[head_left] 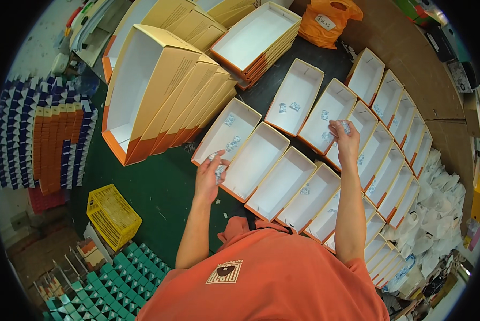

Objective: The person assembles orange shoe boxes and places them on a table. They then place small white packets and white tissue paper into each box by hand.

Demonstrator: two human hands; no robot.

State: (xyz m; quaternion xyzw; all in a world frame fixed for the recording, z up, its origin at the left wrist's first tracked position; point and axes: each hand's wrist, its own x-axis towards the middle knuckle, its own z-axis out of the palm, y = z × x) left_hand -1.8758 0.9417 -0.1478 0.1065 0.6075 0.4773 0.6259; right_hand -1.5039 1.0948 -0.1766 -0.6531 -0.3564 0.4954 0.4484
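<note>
My left hand (204, 183) is closed around small clear-and-silver packets (219, 172), near the lower end of an open box (218, 140). That box is cream and orange outside and white inside, with several similar packets (232, 143) on its bottom. Over on the right, my right hand (348, 145) pinches one small packet (345, 127). It hangs above the row of open boxes, beside a box (334, 99) that has a few packets in it. Another box (303, 80) farther away holds a couple of packets. A box (257, 158) to the right of my left hand shows a bare white bottom.
Tall nested boxes (170, 91) stand at the far left, with a stack of boxes (258, 35) behind. An orange plastic bag (325, 22) lies at the back. White bags (430, 208) pile up on the right. A yellow crate (114, 214) and green cartons (108, 286) sit lower left.
</note>
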